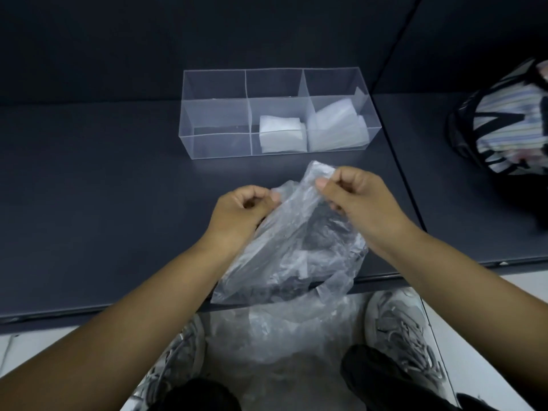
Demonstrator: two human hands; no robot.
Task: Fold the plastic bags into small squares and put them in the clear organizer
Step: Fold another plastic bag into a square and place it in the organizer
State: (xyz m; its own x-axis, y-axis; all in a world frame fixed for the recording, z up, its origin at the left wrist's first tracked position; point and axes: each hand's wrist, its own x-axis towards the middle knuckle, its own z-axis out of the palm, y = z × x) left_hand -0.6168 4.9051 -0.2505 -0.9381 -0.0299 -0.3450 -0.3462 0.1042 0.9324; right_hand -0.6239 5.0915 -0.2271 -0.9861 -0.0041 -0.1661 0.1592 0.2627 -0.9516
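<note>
A crumpled clear plastic bag [299, 250] hangs over the front edge of the dark table. My left hand [243, 215] pinches its upper left edge. My right hand [353, 197] pinches its top right edge, a little higher. The clear organizer [219, 114] stands behind the hands with three compartments in a row. A folded white bag [281, 137] lies in the middle compartment. More folded bags [335, 129] fill the right compartment. The left compartment holds nothing.
A pile of loose clear bags [284, 330] lies on the floor between my shoes. A striped bag with black straps [504, 120] sits on the table at the far right. The dark table [103, 188] runs left of the hands.
</note>
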